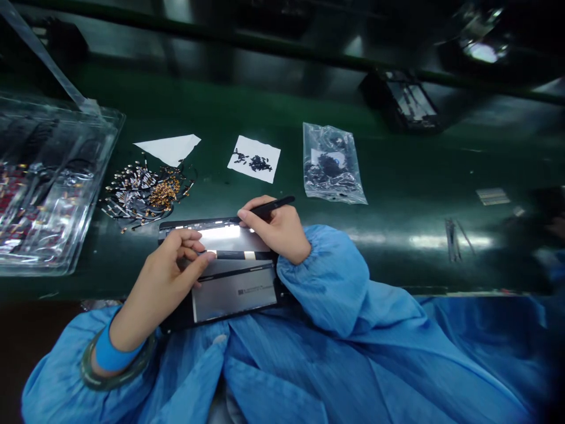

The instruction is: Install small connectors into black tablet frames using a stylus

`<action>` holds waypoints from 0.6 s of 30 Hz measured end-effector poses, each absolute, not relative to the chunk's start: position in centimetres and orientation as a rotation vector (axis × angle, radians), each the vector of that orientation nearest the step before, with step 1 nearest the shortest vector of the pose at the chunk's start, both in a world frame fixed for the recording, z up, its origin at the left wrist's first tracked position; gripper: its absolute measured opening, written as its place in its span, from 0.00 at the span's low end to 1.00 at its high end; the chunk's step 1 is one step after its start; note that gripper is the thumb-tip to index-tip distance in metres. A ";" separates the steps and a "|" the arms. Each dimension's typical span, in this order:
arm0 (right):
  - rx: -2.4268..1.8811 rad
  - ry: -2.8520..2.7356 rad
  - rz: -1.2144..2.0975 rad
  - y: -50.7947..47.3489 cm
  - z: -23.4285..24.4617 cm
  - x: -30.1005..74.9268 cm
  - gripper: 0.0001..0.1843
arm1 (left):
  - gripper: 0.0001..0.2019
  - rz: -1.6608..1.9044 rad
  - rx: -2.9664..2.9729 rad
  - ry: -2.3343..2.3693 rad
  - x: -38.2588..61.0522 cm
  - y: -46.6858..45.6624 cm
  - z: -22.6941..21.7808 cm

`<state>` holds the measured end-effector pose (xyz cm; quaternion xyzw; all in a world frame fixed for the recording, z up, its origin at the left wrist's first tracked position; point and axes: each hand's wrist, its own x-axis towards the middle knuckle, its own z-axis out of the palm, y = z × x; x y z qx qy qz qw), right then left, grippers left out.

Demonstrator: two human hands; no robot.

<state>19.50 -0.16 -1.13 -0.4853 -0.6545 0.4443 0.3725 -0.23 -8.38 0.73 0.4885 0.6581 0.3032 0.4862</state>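
Note:
My right hand (pixel 282 229) grips slim black tweezers (pixel 278 204), their back end pointing up to the right and their tips hidden by the fingers. The hand rests over the right part of a flat black-framed device (pixel 229 238) with a shiny silvery inside. At the device's left part is my left hand (pixel 174 265), fingers curled and thumb close to the fingertips; what they pinch, if anything, is too small to make out. Nearer my body, a silver panel (pixel 236 292) with a small printed code lies slightly tilted against the device.
A pile of short black cables with gold and silver ends (pixel 152 191) lies left, beside a white paper (pixel 172 148). Tiny black pieces rest on a white square (pixel 273 159). Further are a clear bag (pixel 333 168), a plastic tray (pixel 44 194), a dark box (pixel 404 103) and thin strips (pixel 454 240).

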 end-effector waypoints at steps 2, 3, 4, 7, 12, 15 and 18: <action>-1.217 -1.739 1.052 -0.3 -1.1 19.6 0.07 | 0.25 0.749 1.183 1.590 -0.2 -8.4 0.6; -1.213 -1.739 1.036 -0.3 -1.1 19.6 0.07 | 0.25 0.756 1.191 1.589 -0.3 -8.4 0.7; -1.218 -1.717 1.040 -0.3 -1.1 19.6 0.08 | 0.24 0.760 1.205 1.590 -0.4 -8.5 0.7; -1.255 -1.555 1.140 -0.3 -1.2 19.7 0.11 | 0.20 0.792 1.315 1.644 -1.2 -8.9 1.5; -1.273 -1.390 1.296 -0.3 -1.1 19.9 0.15 | 0.13 0.871 1.586 2.103 -4.3 -8.5 3.4; -1.299 -1.410 1.305 -0.3 -1.1 20.0 0.16 | 0.15 0.744 1.820 2.496 -7.0 -7.4 4.0; -1.295 -1.444 1.285 -0.3 -1.2 20.1 0.16 | 0.19 0.532 1.966 2.573 -9.3 -6.1 3.9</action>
